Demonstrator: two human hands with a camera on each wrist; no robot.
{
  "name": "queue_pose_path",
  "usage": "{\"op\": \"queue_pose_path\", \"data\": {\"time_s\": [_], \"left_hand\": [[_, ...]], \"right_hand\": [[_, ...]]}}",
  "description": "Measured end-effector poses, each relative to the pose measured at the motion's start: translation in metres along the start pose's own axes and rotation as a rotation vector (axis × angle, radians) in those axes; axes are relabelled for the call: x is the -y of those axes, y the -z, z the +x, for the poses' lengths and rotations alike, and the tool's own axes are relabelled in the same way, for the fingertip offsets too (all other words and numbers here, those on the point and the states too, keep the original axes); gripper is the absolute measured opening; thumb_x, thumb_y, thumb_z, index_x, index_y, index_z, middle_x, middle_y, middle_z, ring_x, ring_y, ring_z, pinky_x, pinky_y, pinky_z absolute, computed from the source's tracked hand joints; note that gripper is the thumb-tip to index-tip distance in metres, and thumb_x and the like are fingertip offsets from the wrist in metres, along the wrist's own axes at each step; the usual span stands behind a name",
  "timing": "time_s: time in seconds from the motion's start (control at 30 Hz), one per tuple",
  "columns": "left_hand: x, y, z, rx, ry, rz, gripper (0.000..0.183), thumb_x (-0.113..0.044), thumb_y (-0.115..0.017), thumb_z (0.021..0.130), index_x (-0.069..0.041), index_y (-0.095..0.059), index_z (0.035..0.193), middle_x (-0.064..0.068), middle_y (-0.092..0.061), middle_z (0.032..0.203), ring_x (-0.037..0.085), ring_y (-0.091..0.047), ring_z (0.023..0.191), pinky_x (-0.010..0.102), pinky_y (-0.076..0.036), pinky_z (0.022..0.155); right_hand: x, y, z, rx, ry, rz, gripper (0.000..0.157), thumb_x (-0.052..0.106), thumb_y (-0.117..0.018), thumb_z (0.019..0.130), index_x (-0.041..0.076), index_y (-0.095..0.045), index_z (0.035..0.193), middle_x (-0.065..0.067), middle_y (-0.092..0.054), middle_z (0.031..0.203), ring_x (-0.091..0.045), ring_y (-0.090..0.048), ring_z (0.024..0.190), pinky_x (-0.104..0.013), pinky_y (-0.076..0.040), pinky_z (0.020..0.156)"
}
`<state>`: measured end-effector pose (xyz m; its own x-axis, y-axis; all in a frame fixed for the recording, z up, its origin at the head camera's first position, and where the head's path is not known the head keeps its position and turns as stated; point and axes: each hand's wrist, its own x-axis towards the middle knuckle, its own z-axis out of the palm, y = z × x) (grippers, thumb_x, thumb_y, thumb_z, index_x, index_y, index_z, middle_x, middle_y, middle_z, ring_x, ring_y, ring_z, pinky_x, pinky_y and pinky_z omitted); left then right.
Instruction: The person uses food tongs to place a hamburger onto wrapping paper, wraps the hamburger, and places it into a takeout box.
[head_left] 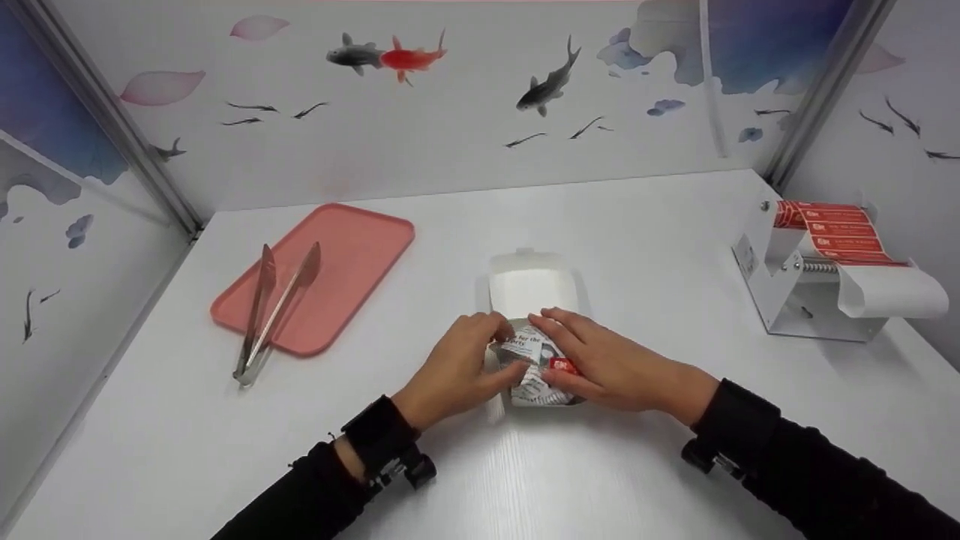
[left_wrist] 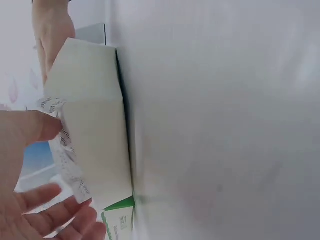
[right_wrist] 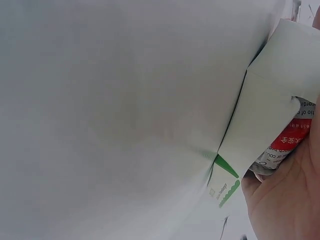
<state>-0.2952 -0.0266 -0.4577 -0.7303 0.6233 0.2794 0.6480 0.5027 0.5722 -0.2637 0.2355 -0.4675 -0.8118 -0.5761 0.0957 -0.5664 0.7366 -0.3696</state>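
A small white carton [head_left: 531,289] stands on the table with its lid folded back, away from me. In its base sits a paper-wrapped package [head_left: 536,386] with printed text and a red label [head_left: 562,365]. My left hand [head_left: 457,367] holds the package's left side, thumb across the paper and bent fingers at the far corner. From the right, my right hand [head_left: 619,364] rests on the package with its fingers stretched over the top. In the left wrist view, paper [left_wrist: 70,155] bulges above the carton's side wall [left_wrist: 97,150]. Green print marks the carton's lid [right_wrist: 223,187] in the right wrist view.
A pink tray [head_left: 352,262] lies at the left, with metal tongs [head_left: 274,315] resting across it and over its near edge. A label dispenser [head_left: 817,285] with a roll of red stickers stands at the right. Printed panels [head_left: 465,135] enclose the table's back and sides.
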Motion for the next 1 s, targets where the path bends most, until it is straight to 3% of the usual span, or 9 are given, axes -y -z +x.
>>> {"op": "queue_pose_path", "data": {"time_s": [0.13,0.3,0.4,0.5,0.7,0.9,1.0], "left_hand": [[-0.002,0.006,0.0,-0.026,0.0,-0.061,0.009,-0.012,-0.074,0.095,-0.008,-0.074,0.103,0.006,-0.075,0.098,0.021,-0.069,0.093,0.033,-0.057,0.081],[-0.004,0.006,0.003,-0.036,0.004,-0.108,0.012,-0.002,-0.068,0.096,-0.005,-0.08,0.097,0.005,-0.08,0.092,0.015,-0.074,0.086,0.035,-0.063,0.08],[-0.005,0.005,0.004,-0.009,0.006,-0.092,0.013,-0.008,-0.067,0.101,-0.007,-0.078,0.095,0.002,-0.079,0.089,0.009,-0.069,0.079,0.028,-0.06,0.073],[-0.007,0.004,0.006,-0.004,0.036,-0.047,0.021,-0.023,-0.065,0.107,-0.012,-0.073,0.091,-0.001,-0.075,0.083,0.008,-0.059,0.073,0.024,-0.049,0.068],[-0.009,0.001,0.007,0.0,0.086,0.044,0.032,-0.034,-0.07,0.105,-0.014,-0.073,0.08,-0.001,-0.074,0.077,0.014,-0.051,0.078,0.028,-0.04,0.07],[-0.007,0.009,0.0,0.127,0.062,0.094,0.038,-0.054,-0.076,0.097,-0.016,-0.075,0.099,-0.002,-0.078,0.093,0.02,-0.06,0.097,0.032,-0.049,0.078],[-0.004,0.011,-0.003,0.147,0.025,0.104,0.036,-0.049,-0.08,0.095,-0.015,-0.076,0.107,-0.002,-0.081,0.103,0.024,-0.065,0.1,0.036,-0.052,0.083]], "right_hand": [[0.002,0.001,0.001,-0.005,0.006,0.015,0.074,0.049,-0.054,0.111,0.016,-0.026,0.171,-0.018,-0.036,0.171,-0.038,-0.042,0.156,-0.058,-0.041,0.124],[0.002,-0.001,0.003,0.004,0.007,0.011,0.073,0.05,-0.052,0.111,0.02,-0.025,0.171,-0.018,-0.035,0.171,-0.038,-0.042,0.155,-0.058,-0.042,0.123],[0.002,-0.001,0.003,0.01,0.003,0.013,0.072,0.051,-0.051,0.111,0.022,-0.024,0.172,-0.018,-0.034,0.172,-0.037,-0.041,0.156,-0.058,-0.042,0.123],[0.002,-0.001,0.003,0.01,0.003,0.006,0.071,0.051,-0.051,0.112,0.023,-0.025,0.172,-0.018,-0.034,0.173,-0.038,-0.041,0.157,-0.059,-0.042,0.123],[0.001,-0.002,0.003,0.007,0.01,0.0,0.072,0.052,-0.052,0.111,0.022,-0.027,0.171,-0.019,-0.034,0.172,-0.039,-0.042,0.156,-0.059,-0.043,0.122],[0.001,-0.002,0.002,0.026,0.001,0.022,0.08,0.058,-0.055,0.108,0.024,-0.022,0.172,-0.017,-0.029,0.175,-0.039,-0.037,0.159,-0.062,-0.041,0.123],[0.001,-0.002,0.002,0.023,-0.004,0.027,0.081,0.057,-0.056,0.107,0.024,-0.021,0.173,-0.017,-0.027,0.176,-0.039,-0.035,0.16,-0.061,-0.04,0.123]]}}
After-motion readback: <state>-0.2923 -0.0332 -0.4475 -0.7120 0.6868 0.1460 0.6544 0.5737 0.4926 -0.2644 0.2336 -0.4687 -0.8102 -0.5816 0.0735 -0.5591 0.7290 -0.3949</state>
